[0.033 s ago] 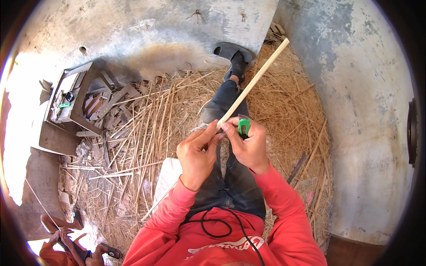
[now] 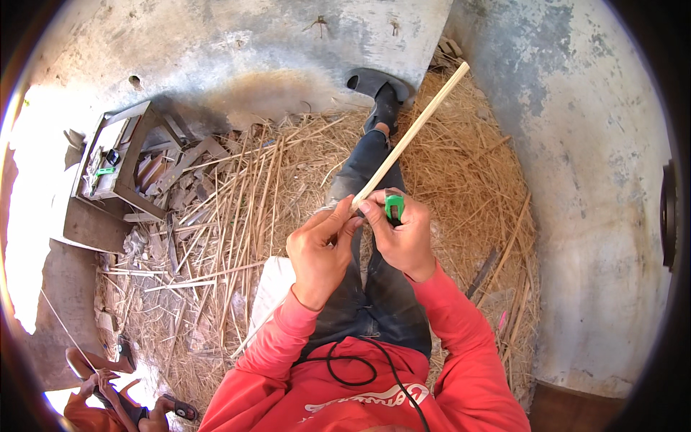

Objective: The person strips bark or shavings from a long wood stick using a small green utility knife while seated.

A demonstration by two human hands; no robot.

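Observation:
A long pale bamboo strip (image 2: 417,126) slants from my hands up to the right, over my outstretched leg in dark trousers. My left hand (image 2: 320,248) pinches the strip's near end between thumb and fingers. My right hand (image 2: 407,241) sits right beside it, closed around a small green-handled cutter (image 2: 394,207), thumb pressed against the strip's end. The cutter's blade is hidden by my fingers. Both hands touch each other above my knee.
Straw and split bamboo slivers (image 2: 230,216) cover the ground. A small wooden stool (image 2: 119,155) with tools stands at the left beside scrap wood. A white sheet (image 2: 270,288) lies by my left thigh. Concrete walls curve around. Another person (image 2: 101,396) crouches at lower left.

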